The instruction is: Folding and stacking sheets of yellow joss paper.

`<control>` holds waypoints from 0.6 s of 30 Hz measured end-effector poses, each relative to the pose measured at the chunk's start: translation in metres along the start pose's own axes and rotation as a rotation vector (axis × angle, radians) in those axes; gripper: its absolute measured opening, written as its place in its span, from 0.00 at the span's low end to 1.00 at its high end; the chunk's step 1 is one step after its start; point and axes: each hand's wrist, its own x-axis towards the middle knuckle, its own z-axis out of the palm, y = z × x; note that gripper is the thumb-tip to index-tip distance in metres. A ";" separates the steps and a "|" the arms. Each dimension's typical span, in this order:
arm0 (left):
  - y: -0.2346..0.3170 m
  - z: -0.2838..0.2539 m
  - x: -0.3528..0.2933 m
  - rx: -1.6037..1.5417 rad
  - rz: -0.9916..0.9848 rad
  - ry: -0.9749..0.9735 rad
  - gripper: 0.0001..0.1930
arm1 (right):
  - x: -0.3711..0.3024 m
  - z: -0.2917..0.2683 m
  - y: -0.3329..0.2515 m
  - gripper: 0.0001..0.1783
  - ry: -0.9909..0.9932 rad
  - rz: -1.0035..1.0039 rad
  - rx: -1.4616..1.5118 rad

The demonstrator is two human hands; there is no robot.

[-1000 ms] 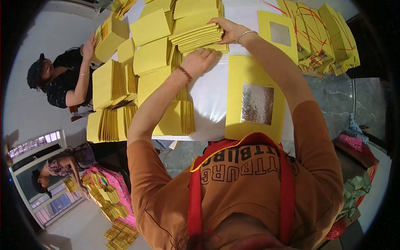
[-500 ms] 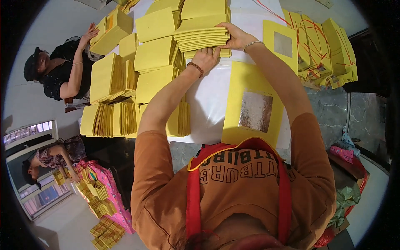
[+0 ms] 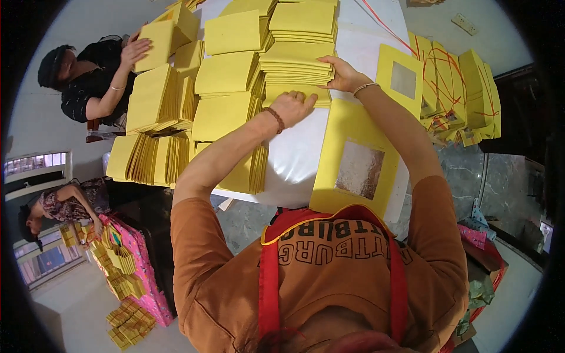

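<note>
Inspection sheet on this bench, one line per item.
Surface: glossy white table covering, partly under yellow paper.
Job's things: folded yellow-paper stack; flat yellow paper sheet with silver rectangle.
Clutter: rows of yellow folded-paper stacks, left; red-corded yellow bundles, upper right.
Grip: right hand holds the stack's right end; left hand, fingers curled, at its near side.
Cables: nothing seen.
Surroundings: black-clad co-worker; co-worker in patterned top beside pink patterned cloth; grey marbled floor.

Worn on your head, a wide fisheye camera looks steeply down past your chest [image 3: 335, 276] onto the surface [image 3: 297, 147], your left hand [image 3: 291, 110] and right hand [image 3: 344, 76] near, above mid-view, the curved rim taking in the floor [image 3: 459, 170] and a window [image 3: 44, 162] farther off.
</note>
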 end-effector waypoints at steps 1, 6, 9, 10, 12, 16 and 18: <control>-0.005 -0.012 0.002 -0.042 -0.009 0.041 0.25 | 0.001 -0.001 -0.001 0.13 -0.010 -0.001 0.031; -0.024 -0.052 0.007 -0.179 -0.046 0.197 0.15 | 0.011 -0.009 -0.014 0.14 -0.092 0.074 0.163; -0.003 -0.037 -0.005 -0.183 -0.114 0.202 0.15 | 0.018 -0.015 -0.009 0.15 -0.093 0.050 0.078; 0.006 -0.033 -0.009 -0.178 -0.137 0.226 0.15 | 0.019 -0.021 -0.004 0.15 -0.093 0.045 0.070; 0.018 -0.029 -0.017 -0.194 -0.191 0.219 0.15 | 0.017 -0.026 0.004 0.17 -0.113 -0.007 -0.007; 0.028 -0.023 -0.027 -0.228 -0.283 0.210 0.15 | 0.004 -0.015 -0.004 0.17 -0.021 0.075 -0.140; 0.031 -0.013 -0.028 -0.194 -0.291 0.261 0.16 | 0.004 -0.009 -0.004 0.18 -0.024 0.049 -0.111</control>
